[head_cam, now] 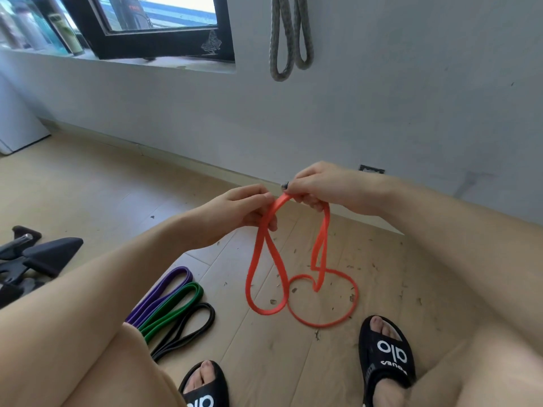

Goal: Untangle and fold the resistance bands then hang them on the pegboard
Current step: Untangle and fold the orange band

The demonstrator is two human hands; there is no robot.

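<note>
I am pinching the orange resistance band (pixel 293 259) with both hands' fingers (pixel 258 207); below them its twisted loops are crossing, so pulling apart could tighten the tangle.

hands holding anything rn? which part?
Both. The left hand and right hand pinch the orange band at its top bend, close together; its lower loops hang to the floor.

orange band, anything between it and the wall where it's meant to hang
Nothing visible blocks it. Both hands, left hand and right hand, hold the orange band up, its loops trailing on the floor. No pegboard shows; only a grey rope hangs on the wall above.
</note>
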